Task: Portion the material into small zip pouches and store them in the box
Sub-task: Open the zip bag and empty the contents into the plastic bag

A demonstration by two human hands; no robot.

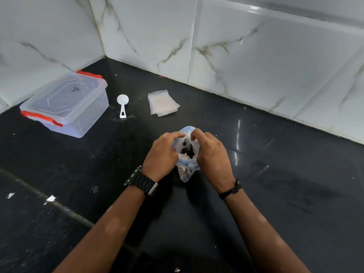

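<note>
A clear plastic bag with a blue zip strip (186, 166) stands on the black counter, its mouth pulled wide. Dark pieces of material (188, 150) show inside it. My left hand (163, 152) grips the bag's left rim and my right hand (211, 152) grips its right rim. A small stack of empty clear zip pouches (162, 103) lies flat further back. A white plastic scoop (123, 104) lies to the left of the pouches. The clear storage box (65, 104) with red clips stands at the far left, lid on.
Marble-look tiled walls (256, 62) meet in a corner behind the black counter (285, 184). A few white scraps (50, 198) lie on the counter at the lower left. A black watch is on my left wrist, a black band on my right.
</note>
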